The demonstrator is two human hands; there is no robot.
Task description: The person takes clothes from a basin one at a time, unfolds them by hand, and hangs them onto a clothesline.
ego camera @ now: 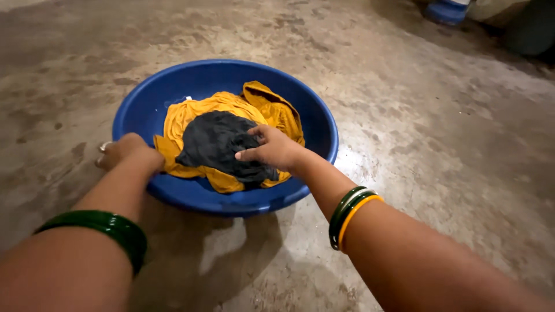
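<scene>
A round blue plastic basin (315,121) sits on the concrete floor. Inside it lies a yellow cloth (185,115) with a dark grey cloth (217,138) bunched on top. My left hand (128,151) grips the basin's near-left rim, fingers curled over the edge; a ring shows on one finger. My right hand (273,148) rests on the dark grey cloth, fingers bent and pressing into it. Green bangles circle my left wrist; green and yellow bangles circle my right.
Stained grey concrete floor (416,133) spreads all around the basin. At the far top right stand a blue and white object (448,8) and a dark rounded shape (529,29), partly cut off by the frame.
</scene>
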